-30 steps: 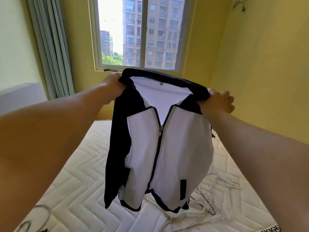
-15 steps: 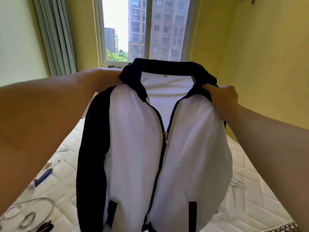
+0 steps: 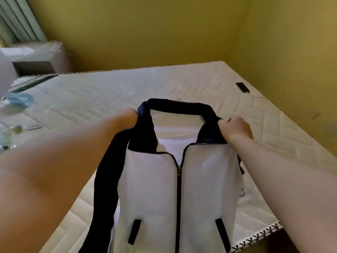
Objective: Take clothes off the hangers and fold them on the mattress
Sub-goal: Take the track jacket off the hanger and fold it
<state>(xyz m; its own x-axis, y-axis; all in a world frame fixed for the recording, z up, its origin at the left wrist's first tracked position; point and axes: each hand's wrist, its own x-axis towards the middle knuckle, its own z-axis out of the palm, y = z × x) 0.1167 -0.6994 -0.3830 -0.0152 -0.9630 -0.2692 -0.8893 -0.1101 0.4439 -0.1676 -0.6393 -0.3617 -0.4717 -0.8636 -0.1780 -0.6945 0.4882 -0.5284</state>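
A white zip-up jacket (image 3: 151,189) with a dark navy collar and sleeves hangs in front of me, front side facing me, zipped most of the way up. My left hand (image 3: 125,118) grips its left shoulder by the collar. My right hand (image 3: 235,128) grips the right shoulder by the collar. The jacket is held over the white quilted mattress (image 3: 109,92), its hem out of view below. A dark sleeve hangs down on the left side.
A dark phone (image 3: 242,87) lies near the mattress's far right edge. Light blue items (image 3: 18,100) and small objects lie at the left. A white unit (image 3: 36,59) and curtain (image 3: 20,19) stand in the back left corner. Yellow walls enclose the bed.
My view has tipped down from the window to the mattress. Both hands have lowered the jacket, still gripping its shoulders.
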